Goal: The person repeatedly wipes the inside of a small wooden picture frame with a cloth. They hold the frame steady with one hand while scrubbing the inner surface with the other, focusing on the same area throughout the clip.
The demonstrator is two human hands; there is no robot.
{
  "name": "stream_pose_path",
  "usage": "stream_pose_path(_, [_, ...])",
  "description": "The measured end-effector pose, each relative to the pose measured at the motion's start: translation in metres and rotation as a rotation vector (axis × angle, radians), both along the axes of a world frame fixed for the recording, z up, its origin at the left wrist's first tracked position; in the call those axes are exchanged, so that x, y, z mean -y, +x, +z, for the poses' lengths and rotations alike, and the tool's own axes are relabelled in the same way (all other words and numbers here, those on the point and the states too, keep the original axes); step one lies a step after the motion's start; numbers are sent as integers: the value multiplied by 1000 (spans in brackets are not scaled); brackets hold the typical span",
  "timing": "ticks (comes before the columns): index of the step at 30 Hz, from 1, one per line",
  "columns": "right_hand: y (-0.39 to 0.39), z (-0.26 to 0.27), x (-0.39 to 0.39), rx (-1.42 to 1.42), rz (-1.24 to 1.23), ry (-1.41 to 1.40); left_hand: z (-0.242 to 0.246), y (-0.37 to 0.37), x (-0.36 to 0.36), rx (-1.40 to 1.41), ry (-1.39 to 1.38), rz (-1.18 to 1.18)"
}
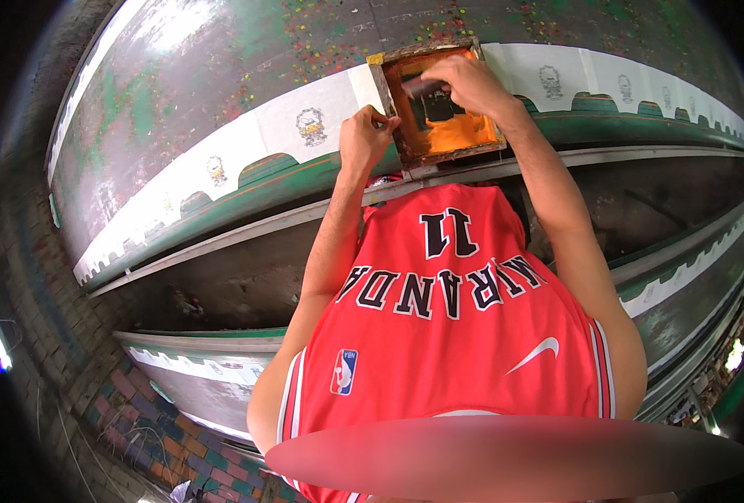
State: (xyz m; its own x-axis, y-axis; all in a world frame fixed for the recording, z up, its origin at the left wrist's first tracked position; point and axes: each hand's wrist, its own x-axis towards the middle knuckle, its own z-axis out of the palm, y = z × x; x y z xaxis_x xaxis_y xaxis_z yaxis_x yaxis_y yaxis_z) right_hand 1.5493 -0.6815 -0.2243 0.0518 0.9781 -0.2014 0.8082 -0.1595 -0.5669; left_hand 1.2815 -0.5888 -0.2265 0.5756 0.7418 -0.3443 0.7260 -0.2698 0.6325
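Note:
A wooden screen-printing frame (pixel 460 153) lies on the long table in front of me, over a row of white cut pieces. Orange ink (pixel 454 133) is spread over its mesh, thickest on the side near me. My right hand (pixel 472 85) reaches inside the frame and grips a dark squeegee (pixel 419 88), held tilted toward the left part of the mesh. At the frame's left bar, my left hand (pixel 364 141) has its fingers curled and its thumb on the wood. The frame hides what lies beneath it.
White pieces to the left (pixel 284 129) bear dark emblems with orange-yellow parts; those to the right (pixel 529 66) show dark emblems. The green-and-grey table (pixel 221 56) is spotted with paint. A metal rail (pixel 617 154) runs along its near edge. Another table (pixel 221 393) stands behind me.

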Motion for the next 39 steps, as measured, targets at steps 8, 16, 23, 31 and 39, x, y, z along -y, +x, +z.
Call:
stream_pose_path(8, [-12,35,72,-77,268,81,-6,0,-20,-77,-23,-96])
stream_pose_path(16, [10,1,28,48,-101,121,-6,-6,-28,-120,3,-184])
stream_pose_path(23, [17,-8,-3,61,-187,-54,-5,-4,-24,-30,-54,-184])
stream_pose_path(31, [-39,32,77,-16,-252,-113,-14,-2,-8,-77,-150,-250])
stream_pose_path(39, [-59,32,98,24,-281,-25,-15,11,-11,-126,-199,-237])
